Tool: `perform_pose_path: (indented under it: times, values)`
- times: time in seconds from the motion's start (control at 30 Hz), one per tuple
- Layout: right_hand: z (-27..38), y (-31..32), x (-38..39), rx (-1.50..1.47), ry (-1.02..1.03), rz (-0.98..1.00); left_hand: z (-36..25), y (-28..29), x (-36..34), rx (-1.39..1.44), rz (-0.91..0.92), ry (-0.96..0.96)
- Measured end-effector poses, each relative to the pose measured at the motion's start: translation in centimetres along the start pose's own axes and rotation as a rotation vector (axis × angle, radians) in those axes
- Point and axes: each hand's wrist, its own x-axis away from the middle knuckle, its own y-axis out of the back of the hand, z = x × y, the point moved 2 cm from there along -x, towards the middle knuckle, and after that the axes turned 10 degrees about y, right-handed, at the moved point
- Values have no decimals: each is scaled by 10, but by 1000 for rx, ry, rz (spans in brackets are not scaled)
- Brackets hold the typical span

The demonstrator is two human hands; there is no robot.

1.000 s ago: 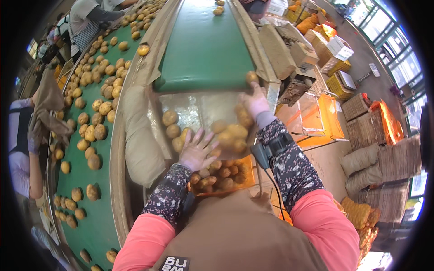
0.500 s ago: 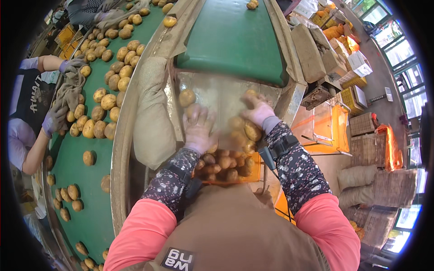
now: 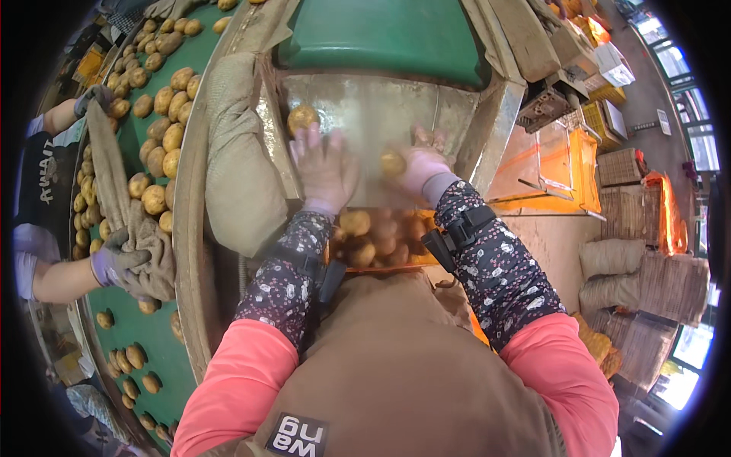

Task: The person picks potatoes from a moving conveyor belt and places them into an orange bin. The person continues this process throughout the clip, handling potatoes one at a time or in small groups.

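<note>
My left hand (image 3: 324, 166), fingers spread, is on the metal chute (image 3: 457, 99) just below a lone potato (image 3: 302, 116), its fingertips at the potato's lower edge. My right hand (image 3: 424, 161) is blurred, fingers extended and apart, beside another potato (image 3: 392, 161) at its left; I cannot tell if they touch. Under the chute's lower edge, an orange crate (image 3: 411, 267) holds several potatoes (image 3: 358, 236), some smeared by motion. A padded sack (image 3: 242, 167) lines the chute's left side. Above the chute is a green belt (image 3: 377, 38).
A left conveyor (image 3: 137, 404) carries many potatoes (image 3: 154, 196). Beside it a co-worker's gloved hands (image 3: 110, 259) handle a grey cloth (image 3: 152, 266). At the right stand an orange-lined wire frame (image 3: 579, 167), stacked crates (image 3: 620, 167), cartons (image 3: 609, 61) and sacks (image 3: 609, 270).
The view has shifted. Most potatoes on the chute have moved down off it toward the crate. My left hand has moved up the chute, my right hand slightly down. The co-worker's cloth has moved rightward over the belt.
</note>
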Motion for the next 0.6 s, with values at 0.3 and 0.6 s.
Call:
perform_pose_path:
  times: [0.3, 0.6]
  values:
    - [17, -44, 28, 134, -36, 64, -10, -2, -10, -98, 86, 193]
    - [20, -61, 39, 159, 88, -4, -5, 6, 9, -112, 458, -358]
